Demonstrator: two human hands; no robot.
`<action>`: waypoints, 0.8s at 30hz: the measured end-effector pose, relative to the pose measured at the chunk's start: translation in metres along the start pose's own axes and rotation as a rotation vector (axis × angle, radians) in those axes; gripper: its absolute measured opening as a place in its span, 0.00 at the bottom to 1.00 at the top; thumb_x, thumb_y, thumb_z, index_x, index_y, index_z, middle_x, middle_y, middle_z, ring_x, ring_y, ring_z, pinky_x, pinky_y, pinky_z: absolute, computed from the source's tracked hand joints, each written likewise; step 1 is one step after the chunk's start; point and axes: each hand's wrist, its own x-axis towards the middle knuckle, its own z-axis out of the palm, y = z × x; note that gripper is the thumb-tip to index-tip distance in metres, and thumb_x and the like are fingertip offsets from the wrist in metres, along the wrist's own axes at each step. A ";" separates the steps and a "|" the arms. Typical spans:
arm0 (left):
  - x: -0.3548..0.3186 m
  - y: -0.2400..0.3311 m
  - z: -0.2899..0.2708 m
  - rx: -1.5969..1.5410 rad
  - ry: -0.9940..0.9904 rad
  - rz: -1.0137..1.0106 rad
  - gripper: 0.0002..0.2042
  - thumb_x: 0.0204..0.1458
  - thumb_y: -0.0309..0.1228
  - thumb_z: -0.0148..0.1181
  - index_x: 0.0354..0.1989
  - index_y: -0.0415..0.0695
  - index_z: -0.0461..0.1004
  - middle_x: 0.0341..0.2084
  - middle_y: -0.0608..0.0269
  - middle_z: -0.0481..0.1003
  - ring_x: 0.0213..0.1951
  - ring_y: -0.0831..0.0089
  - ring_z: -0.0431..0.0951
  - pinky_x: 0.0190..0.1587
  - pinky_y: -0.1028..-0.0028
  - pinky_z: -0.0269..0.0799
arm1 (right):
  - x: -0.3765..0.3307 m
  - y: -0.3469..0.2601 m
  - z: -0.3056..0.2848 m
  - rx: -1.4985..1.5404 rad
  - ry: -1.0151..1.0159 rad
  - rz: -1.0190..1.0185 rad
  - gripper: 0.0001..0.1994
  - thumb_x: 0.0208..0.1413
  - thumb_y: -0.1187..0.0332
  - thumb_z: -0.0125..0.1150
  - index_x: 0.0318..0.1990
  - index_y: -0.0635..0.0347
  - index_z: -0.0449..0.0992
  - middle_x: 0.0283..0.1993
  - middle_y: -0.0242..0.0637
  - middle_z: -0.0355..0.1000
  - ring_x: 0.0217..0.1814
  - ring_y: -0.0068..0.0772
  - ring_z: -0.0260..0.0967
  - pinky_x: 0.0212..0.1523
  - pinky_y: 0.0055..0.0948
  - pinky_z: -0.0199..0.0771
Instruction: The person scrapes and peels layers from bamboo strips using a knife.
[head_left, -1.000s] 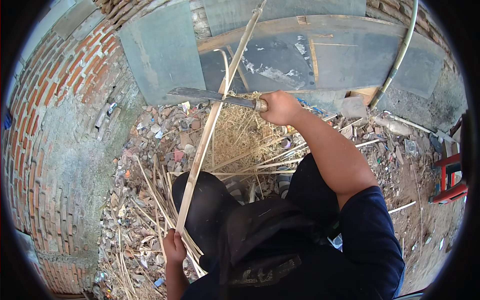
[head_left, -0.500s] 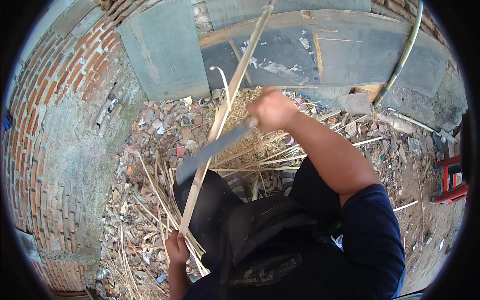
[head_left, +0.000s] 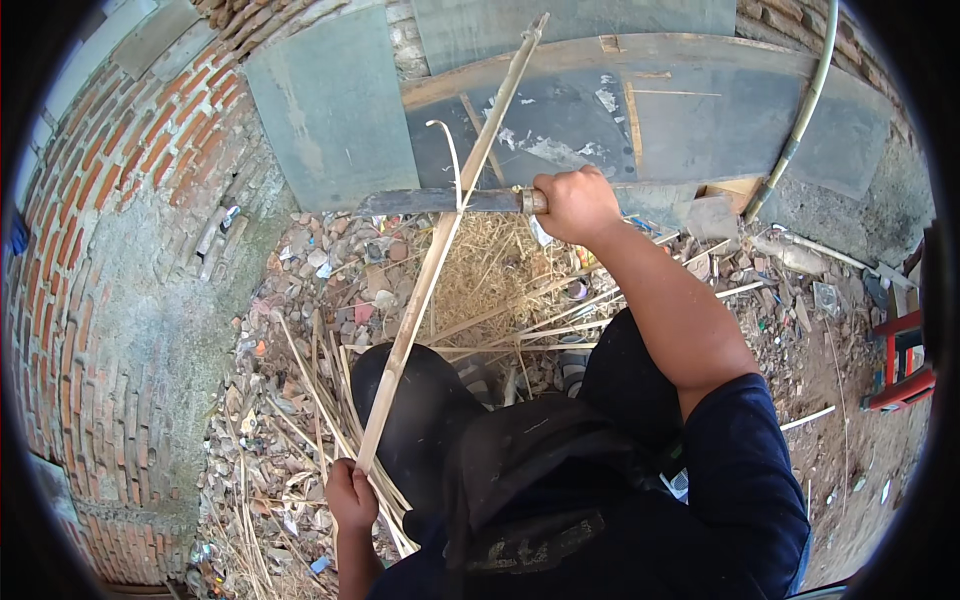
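My left hand point(head_left: 352, 497) grips the near end of a long, pale bamboo strip point(head_left: 412, 322) that slants up and away across my left knee. In my right hand point(head_left: 578, 205) is the handle of a machete point(head_left: 415, 202), its dark blade pointing left and lying across the strip. Where blade and strip meet, a thin curled shaving point(head_left: 450, 150) stands up, still attached to the strip. The strip's far end reaches up in front of the grey panels.
Several split strips point(head_left: 318, 385) lie on the rubble at my left. A heap of shavings point(head_left: 500, 265) covers the ground ahead. Brick wall point(head_left: 110, 290) rises at left, grey panels point(head_left: 710, 120) at the back. A bamboo pole point(head_left: 800, 125) leans there; a red frame point(head_left: 900, 365) stands at right.
My right hand has moved the machete away from me along the strip, up to the base of the curled shaving. The blade has swung level. My left hand has barely moved.
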 end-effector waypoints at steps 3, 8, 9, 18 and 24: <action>0.006 0.006 -0.002 0.029 0.009 0.039 0.07 0.58 0.28 0.49 0.32 0.36 0.69 0.27 0.45 0.73 0.27 0.53 0.75 0.31 0.63 0.67 | -0.001 0.001 0.007 -0.022 -0.009 0.024 0.10 0.47 0.60 0.64 0.37 0.49 0.79 0.30 0.37 0.80 0.36 0.42 0.80 0.47 0.43 0.73; 0.010 0.026 0.006 -0.039 0.008 -0.052 0.11 0.62 0.34 0.52 0.35 0.37 0.72 0.19 0.50 0.73 0.22 0.52 0.74 0.27 0.61 0.68 | 0.001 -0.001 0.008 0.000 -0.026 0.034 0.11 0.47 0.60 0.64 0.38 0.50 0.79 0.31 0.39 0.80 0.38 0.44 0.80 0.48 0.45 0.74; 0.009 0.022 0.008 -0.039 0.006 -0.049 0.11 0.62 0.34 0.52 0.35 0.37 0.72 0.19 0.50 0.73 0.22 0.52 0.74 0.27 0.61 0.68 | 0.002 -0.001 0.005 -0.001 -0.026 0.037 0.11 0.47 0.60 0.64 0.38 0.50 0.79 0.31 0.39 0.80 0.38 0.44 0.80 0.48 0.45 0.74; 0.013 0.026 0.008 -0.059 -0.046 -0.087 0.16 0.63 0.38 0.54 0.28 0.38 0.71 0.14 0.50 0.70 0.18 0.53 0.73 0.22 0.61 0.65 | 0.002 0.000 -0.007 0.098 -0.259 0.078 0.14 0.47 0.62 0.61 0.43 0.51 0.80 0.39 0.45 0.80 0.46 0.50 0.79 0.47 0.47 0.79; 0.010 0.020 0.012 -0.031 -0.033 -0.083 0.17 0.63 0.39 0.55 0.27 0.39 0.69 0.14 0.50 0.70 0.18 0.52 0.73 0.22 0.60 0.64 | -0.002 -0.011 0.000 0.161 -0.311 0.028 0.11 0.45 0.63 0.62 0.38 0.52 0.80 0.37 0.43 0.80 0.44 0.49 0.79 0.47 0.48 0.78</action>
